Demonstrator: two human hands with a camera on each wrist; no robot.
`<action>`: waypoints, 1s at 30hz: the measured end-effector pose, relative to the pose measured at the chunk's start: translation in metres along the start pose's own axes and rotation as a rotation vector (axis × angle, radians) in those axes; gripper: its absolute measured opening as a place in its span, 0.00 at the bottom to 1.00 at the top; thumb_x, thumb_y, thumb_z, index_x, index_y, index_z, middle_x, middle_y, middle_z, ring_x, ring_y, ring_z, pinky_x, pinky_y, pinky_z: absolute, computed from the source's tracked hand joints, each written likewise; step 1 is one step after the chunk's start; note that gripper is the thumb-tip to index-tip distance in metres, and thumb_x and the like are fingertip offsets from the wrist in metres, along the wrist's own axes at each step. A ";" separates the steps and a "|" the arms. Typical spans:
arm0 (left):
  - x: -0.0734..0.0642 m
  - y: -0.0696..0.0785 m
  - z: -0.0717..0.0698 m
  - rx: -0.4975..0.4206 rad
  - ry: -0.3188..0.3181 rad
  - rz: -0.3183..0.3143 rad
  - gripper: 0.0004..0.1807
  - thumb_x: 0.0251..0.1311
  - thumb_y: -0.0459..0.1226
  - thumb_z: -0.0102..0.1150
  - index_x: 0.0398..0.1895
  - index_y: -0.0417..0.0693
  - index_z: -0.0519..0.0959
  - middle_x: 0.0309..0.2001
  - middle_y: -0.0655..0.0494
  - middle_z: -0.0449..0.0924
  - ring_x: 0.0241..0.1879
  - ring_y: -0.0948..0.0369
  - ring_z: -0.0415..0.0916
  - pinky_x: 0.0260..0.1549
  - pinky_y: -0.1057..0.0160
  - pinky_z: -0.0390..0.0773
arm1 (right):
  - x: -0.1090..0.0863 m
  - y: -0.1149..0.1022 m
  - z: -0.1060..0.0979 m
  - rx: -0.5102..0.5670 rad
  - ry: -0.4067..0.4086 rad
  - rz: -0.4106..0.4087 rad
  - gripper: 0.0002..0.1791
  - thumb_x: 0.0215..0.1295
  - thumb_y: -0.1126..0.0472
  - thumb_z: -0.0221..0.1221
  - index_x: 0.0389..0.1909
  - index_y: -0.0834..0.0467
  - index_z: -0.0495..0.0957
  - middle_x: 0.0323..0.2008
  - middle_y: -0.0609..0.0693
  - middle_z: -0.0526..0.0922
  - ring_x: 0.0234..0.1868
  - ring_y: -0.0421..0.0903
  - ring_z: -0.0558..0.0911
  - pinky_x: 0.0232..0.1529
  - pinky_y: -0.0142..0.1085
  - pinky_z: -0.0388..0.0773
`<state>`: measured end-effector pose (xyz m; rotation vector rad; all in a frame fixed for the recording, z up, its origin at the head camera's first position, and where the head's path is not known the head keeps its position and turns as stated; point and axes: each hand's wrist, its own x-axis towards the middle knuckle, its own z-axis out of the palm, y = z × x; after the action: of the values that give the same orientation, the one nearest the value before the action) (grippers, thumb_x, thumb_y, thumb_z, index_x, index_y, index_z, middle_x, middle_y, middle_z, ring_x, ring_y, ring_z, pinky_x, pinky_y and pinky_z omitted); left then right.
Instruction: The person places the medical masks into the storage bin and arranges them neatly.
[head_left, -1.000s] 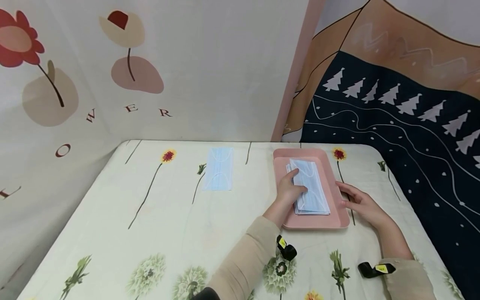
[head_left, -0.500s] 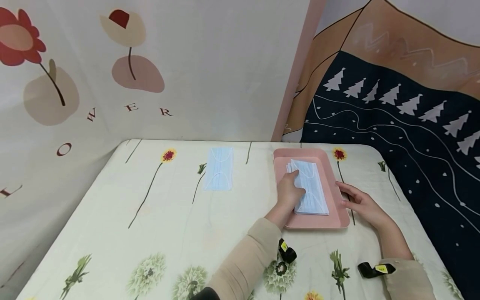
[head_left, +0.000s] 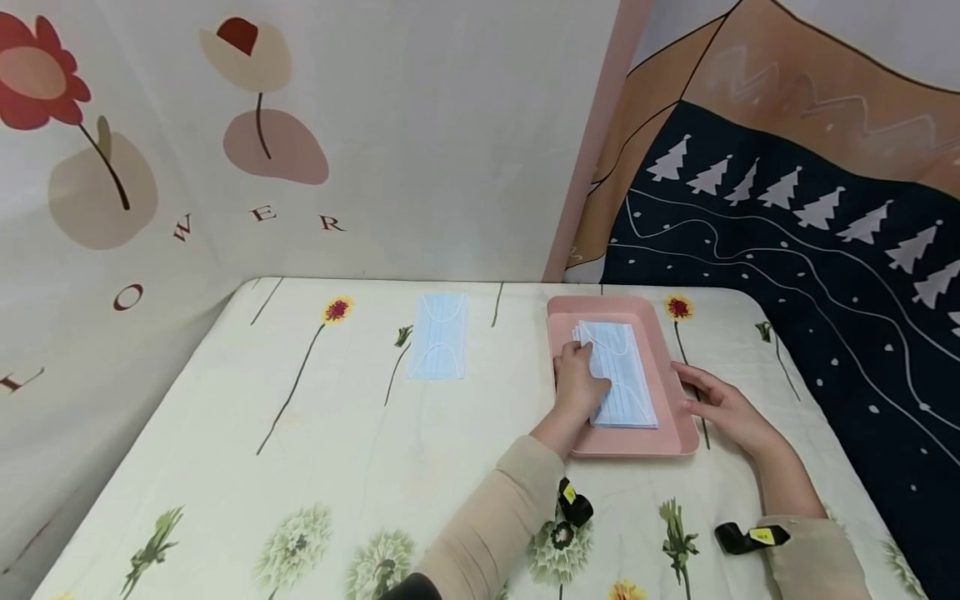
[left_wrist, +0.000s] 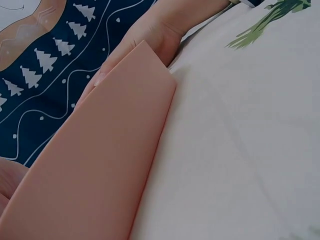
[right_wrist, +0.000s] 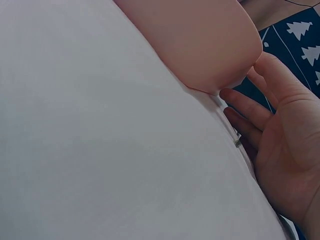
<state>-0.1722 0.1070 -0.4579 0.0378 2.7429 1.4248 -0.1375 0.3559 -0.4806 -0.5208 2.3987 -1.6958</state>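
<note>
A stack of light blue face masks [head_left: 624, 396] lies in a pink tray [head_left: 663, 375]. My left hand [head_left: 576, 390] is at the stack's left side, its thumb over the masks and its fingers close to the tray's left rim. In the left wrist view the tray wall [left_wrist: 100, 150] hides most of that hand. Beside the tray's right edge is my right hand [head_left: 723, 412], fingers loosely spread and fingertips right at the rim. The right wrist view shows this right hand [right_wrist: 290, 130] with its palm bare, next to the tray's outer wall.
A single blue face mask [head_left: 437, 337] lies flat on the flower-print tablecloth [head_left: 360, 433], left of the tray. Behind the table hangs a pale printed cloth [head_left: 450, 142]; a dark blue cloth with white trees [head_left: 757, 225] covers the right side.
The left hand's fingers have drawn back from the top of the stack toward its left edge. The masks have shifted very slightly left. The right hand has stayed put.
</note>
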 end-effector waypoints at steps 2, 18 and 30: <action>0.000 0.000 0.000 -0.007 -0.004 -0.002 0.38 0.49 0.33 0.72 0.65 0.36 0.68 0.64 0.47 0.61 0.55 0.55 0.59 0.52 0.66 0.69 | 0.000 0.000 0.000 0.005 -0.003 -0.007 0.31 0.69 0.68 0.54 0.71 0.65 0.56 0.63 0.37 0.65 0.61 0.27 0.64 0.56 0.19 0.61; -0.002 0.000 0.000 0.003 -0.018 -0.018 0.40 0.50 0.40 0.72 0.68 0.43 0.67 0.66 0.49 0.61 0.54 0.57 0.57 0.51 0.66 0.68 | 0.000 0.003 0.001 0.006 -0.003 0.001 0.31 0.69 0.67 0.54 0.71 0.64 0.57 0.64 0.40 0.65 0.62 0.27 0.63 0.56 0.19 0.60; -0.009 0.010 -0.015 -0.017 -0.026 0.031 0.41 0.53 0.45 0.70 0.69 0.47 0.65 0.62 0.47 0.66 0.58 0.53 0.60 0.55 0.60 0.69 | 0.000 0.003 0.000 0.002 0.000 0.000 0.31 0.69 0.67 0.54 0.71 0.64 0.57 0.65 0.41 0.65 0.62 0.27 0.63 0.57 0.19 0.60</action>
<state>-0.1642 0.0998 -0.4412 0.0979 2.7211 1.4449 -0.1384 0.3571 -0.4835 -0.5206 2.3969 -1.6973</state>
